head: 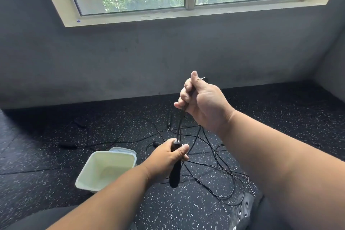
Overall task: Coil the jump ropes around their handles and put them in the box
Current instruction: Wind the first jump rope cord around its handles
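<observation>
Black handle partly hidden by left hand.

Speckled floor: white box, tangled ropes, handles.

handle showing black | cords lying thin and black | box looking cream-white | floor showing black, speckled white | wall staying dull grey | window frame looking pale cream

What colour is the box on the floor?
The box is a pale cream white, seen best in the head view.
</observation>
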